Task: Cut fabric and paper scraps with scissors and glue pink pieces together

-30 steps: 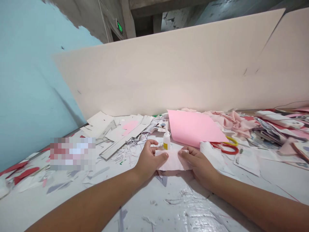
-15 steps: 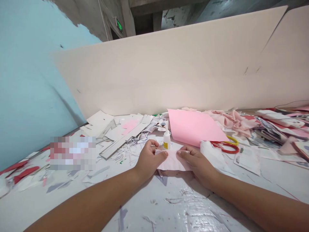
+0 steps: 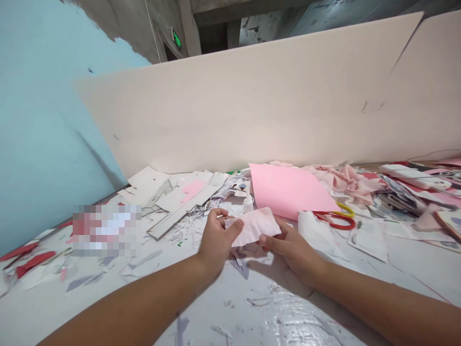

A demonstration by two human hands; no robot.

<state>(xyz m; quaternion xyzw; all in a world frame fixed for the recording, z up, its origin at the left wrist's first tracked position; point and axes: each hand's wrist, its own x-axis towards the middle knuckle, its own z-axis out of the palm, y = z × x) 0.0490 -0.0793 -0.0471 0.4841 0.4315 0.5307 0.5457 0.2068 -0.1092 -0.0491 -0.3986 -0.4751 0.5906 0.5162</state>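
A small pale pink piece, paper or thin cloth (image 3: 256, 227), is held up above the white tabletop, tilted with its right end higher. My left hand (image 3: 220, 238) pinches its left end, thumb on top and fingers behind. At its lower right edge my right hand (image 3: 288, 245) grips it between thumb and fingers. Just behind the piece stands a small white glue bottle (image 3: 248, 202) with a pointed nozzle, its lower part hidden. A large pink sheet (image 3: 291, 190) lies beyond my right hand, and scissors with red and yellow handles (image 3: 340, 220) poke out beside it.
White card offcuts (image 3: 187, 202) and thin paper shreds (image 3: 187, 226) lie on the left. Crumpled pink fabric (image 3: 355, 181) and a stack of scraps (image 3: 403, 202) cover the right. A pale partition board (image 3: 252, 110) closes off the back. Red scraps (image 3: 35, 264) lie far left.
The pale pink piece has been raised and tilted, its right end going up, and now covers the bottle's lower part. My right hand's grip has shifted to the lower edge.
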